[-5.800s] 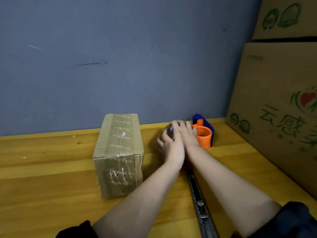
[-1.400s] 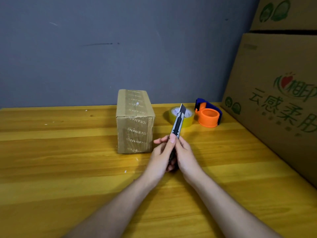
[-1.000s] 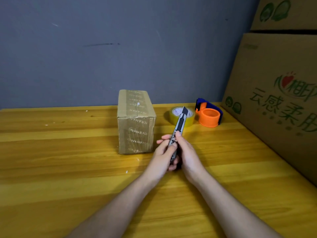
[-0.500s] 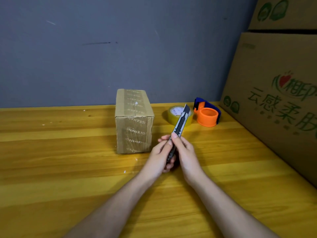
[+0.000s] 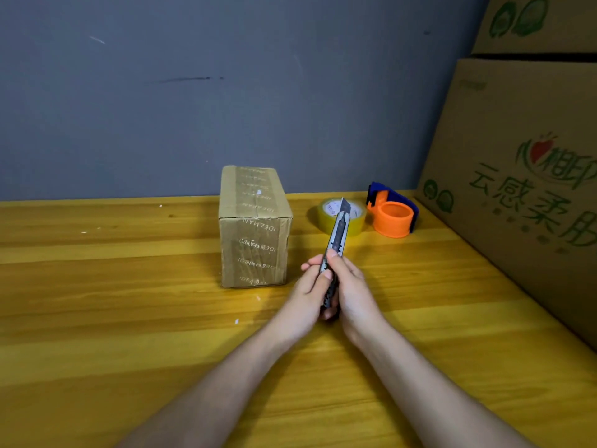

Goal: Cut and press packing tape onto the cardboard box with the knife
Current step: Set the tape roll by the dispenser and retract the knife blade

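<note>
A small cardboard box (image 5: 255, 227), wrapped in printed clear tape, stands on the wooden table (image 5: 129, 318) near the wall. Both hands hold a utility knife (image 5: 337, 237) just right of the box, its short blade out and pointing up and away. My left hand (image 5: 311, 287) grips the lower handle from the left. My right hand (image 5: 350, 286) wraps it from the right, thumb on the knife's upper side. A yellowish roll of packing tape (image 5: 355, 221) lies flat behind the knife tip.
An orange and blue tape dispenser (image 5: 392, 215) sits right of the roll. Large printed cartons (image 5: 523, 176) stand stacked along the right side of the table. A grey wall (image 5: 226, 92) closes off the back edge.
Over the last seconds both hands left the tape roll and picked up the knife. In the past second the knife has tilted slightly right; the hands have hardly moved.
</note>
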`<act>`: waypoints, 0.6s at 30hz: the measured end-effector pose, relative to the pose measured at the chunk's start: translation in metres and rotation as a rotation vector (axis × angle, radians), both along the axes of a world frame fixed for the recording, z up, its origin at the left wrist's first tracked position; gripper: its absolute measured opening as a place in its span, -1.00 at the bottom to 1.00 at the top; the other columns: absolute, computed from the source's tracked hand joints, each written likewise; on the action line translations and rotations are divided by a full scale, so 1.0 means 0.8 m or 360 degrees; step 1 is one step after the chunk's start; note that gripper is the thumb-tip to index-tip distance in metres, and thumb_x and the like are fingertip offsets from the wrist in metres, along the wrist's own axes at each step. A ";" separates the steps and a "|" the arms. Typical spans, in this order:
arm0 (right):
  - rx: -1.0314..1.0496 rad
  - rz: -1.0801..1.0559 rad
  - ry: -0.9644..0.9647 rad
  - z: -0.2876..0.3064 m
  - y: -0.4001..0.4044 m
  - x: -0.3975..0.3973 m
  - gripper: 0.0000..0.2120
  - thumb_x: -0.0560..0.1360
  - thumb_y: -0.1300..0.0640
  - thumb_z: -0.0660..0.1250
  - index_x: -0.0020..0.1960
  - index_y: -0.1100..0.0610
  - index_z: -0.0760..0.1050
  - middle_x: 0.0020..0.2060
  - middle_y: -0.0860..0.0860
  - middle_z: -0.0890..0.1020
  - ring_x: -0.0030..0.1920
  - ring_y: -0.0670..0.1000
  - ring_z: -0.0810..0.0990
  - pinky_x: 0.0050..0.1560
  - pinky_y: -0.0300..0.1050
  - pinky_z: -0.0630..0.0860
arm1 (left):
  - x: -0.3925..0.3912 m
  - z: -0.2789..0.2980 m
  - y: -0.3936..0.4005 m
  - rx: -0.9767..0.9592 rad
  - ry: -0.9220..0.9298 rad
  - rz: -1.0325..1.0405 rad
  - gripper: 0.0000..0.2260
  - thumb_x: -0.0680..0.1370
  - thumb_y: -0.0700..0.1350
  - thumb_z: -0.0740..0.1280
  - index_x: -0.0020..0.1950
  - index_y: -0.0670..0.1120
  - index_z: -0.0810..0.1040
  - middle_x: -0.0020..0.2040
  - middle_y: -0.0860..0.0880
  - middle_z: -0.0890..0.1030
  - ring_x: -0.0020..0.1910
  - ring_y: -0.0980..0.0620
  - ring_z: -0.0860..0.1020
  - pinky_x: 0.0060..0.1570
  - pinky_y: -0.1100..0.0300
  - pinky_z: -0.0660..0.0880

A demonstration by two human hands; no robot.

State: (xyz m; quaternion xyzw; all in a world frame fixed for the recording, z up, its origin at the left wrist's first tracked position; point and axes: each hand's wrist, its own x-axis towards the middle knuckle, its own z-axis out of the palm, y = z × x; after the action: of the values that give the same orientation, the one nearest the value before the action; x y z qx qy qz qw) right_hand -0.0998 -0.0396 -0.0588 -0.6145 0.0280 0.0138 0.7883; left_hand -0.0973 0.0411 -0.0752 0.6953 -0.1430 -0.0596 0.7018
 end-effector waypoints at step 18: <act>0.0017 0.0414 -0.0110 -0.016 -0.019 0.012 -0.72 0.57 0.31 0.17 0.19 0.05 0.46 0.01 -0.06 0.67 -0.59 -0.19 0.36 -0.71 -0.37 0.18 | 0.004 0.008 0.020 -0.0252 0.0373 -0.0404 -0.65 0.58 -0.42 0.01 0.31 -0.14 0.30 -0.25 -0.14 0.49 -0.43 0.10 0.53 -0.40 0.29 0.50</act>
State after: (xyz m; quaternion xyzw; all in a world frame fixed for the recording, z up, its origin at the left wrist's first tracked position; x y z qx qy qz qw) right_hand -0.0905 -0.0548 -0.0713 -0.6088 -0.0792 0.0949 0.7837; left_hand -0.0944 0.0569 -0.0686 0.6026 -0.1511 -0.2169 0.7530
